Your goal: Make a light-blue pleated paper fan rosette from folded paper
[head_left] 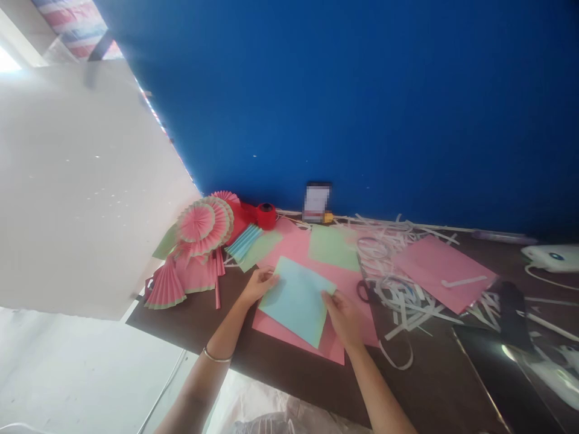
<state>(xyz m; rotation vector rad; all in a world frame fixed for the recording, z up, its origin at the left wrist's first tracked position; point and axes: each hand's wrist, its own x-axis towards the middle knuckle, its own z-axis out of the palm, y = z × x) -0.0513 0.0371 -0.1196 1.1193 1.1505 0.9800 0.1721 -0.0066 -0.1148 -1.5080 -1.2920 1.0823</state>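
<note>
The light blue sheet [296,301] is pale, plain and smooth-looking, with straight edges and a thin yellow-green tint along its right and lower borders. It shows no fold lines, and the print or pattern, if any, is too faint to tell. Its outline is close to square, so a long axis is hard to name; the slightly longer-looking pair of sides runs from upper left down to lower right. Set askew to the worktop [246,352], it points 1 corner away from the person, up and a little left, and the opposite corner toward the person, down and right.

The sheet is over pink paper [333,348], near the front edge of the worktop; whether it lies flat there or is slightly lifted, I cannot tell. The left hand [260,286] is closed on its upper left edge, thumb on top. The right hand [342,316] pinches it near the right corner, also thumb uppermost. The fingers beneath are mostly hidden.

Beyond it lies a pale green sheet [335,248]; to the left, pleated blue paper [244,242] rests near a red tape roll [266,217].
</note>
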